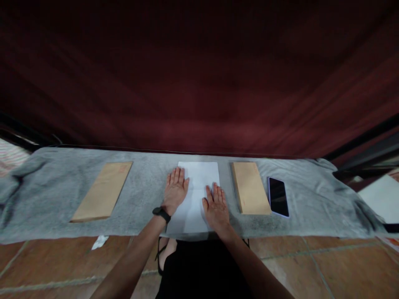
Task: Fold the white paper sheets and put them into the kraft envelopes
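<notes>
A dark red backdrop (199, 83) fills the upper frame. Across the lower half runs a grey cloth-covered surface (149, 182), above brown floor tiles (349, 265). A faintly creased white paper (195, 207) lies at lower centre. A brown envelope (102, 191) rests at lower left, a thicker brown packet (251, 187) right of centre. The left hand (176, 189) and right hand (217, 209) lie flat, apart, gripping nothing, on the paper's left and right edges. A dark-screened phone (278, 197) lies just beside the packet, lower right.
</notes>
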